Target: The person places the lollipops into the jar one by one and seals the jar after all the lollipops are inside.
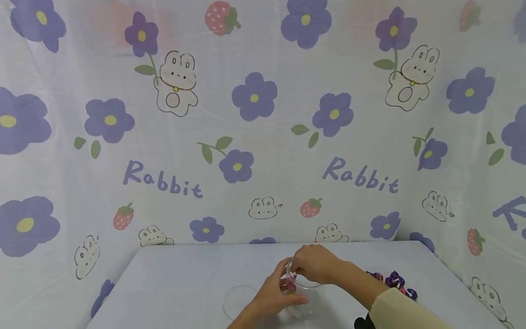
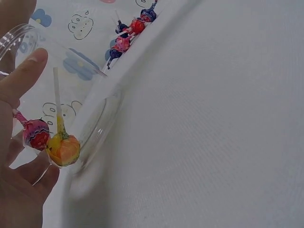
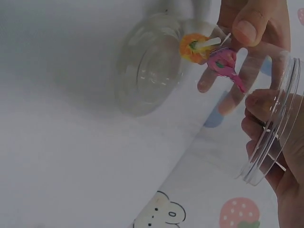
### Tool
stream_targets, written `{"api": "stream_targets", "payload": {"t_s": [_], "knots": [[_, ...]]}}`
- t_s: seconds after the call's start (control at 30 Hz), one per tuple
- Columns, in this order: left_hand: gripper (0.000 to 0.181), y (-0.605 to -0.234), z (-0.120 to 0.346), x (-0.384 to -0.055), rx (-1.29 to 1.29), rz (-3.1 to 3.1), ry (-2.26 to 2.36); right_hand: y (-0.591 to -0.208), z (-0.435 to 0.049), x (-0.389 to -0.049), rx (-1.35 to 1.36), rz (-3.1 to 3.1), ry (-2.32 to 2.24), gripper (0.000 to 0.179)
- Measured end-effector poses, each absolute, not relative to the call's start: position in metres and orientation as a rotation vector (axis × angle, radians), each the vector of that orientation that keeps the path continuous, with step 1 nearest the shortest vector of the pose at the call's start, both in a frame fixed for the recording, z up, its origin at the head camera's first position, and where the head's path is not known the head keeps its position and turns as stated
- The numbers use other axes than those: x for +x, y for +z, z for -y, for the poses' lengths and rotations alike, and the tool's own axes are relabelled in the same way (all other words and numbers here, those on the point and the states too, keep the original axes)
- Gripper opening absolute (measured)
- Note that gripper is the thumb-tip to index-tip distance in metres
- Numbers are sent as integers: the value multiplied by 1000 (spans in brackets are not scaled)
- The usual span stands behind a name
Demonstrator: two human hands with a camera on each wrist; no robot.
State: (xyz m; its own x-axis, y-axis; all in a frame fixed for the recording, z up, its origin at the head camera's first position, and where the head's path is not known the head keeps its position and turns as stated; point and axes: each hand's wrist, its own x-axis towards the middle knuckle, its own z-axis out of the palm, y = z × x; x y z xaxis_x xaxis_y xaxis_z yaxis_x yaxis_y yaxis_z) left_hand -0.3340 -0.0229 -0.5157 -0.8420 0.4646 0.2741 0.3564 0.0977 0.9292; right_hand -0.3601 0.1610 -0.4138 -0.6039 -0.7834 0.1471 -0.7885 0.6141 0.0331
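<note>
Left hand (image 1: 273, 290): thumb and fingers wrapped around the clear jar (image 3: 256, 166), gripping its side.
Right hand (image 1: 314, 265): fingers curled within the jar mouth; whether they pinch anything cannot be told.
Jar contents: pink lollipop (image 2: 36, 134) and yellow-orange lollipop (image 2: 64, 149), beside the left fingers, seen through the wall.
Loose lollipops (image 1: 395, 279): right of the grip, past the right forearm.
Clear disc (image 1: 240, 300): left of the grip, on the white tabletop (image 1: 176, 278).
Jar wall: smooth; could slide if left-hand pressure eases.
Jar rim: ridged; knuckles catching it could tip the jar.
Materials: rigid transparent cylinder; round candy heads, crinkled wrappers, thin straight stick.
</note>
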Motion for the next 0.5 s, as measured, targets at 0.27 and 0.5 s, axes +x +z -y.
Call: {"api": "stream_targets", "payload": {"t_s": [0.27,0.5], "knots": [[94,-518,23,-338,784,-2310,1812,-405,-167,-355,1265,2718,69,18],[93,-519,22,-340,778,-2310,1798,-399,-176,-353,1294,2721,165,17]]}}
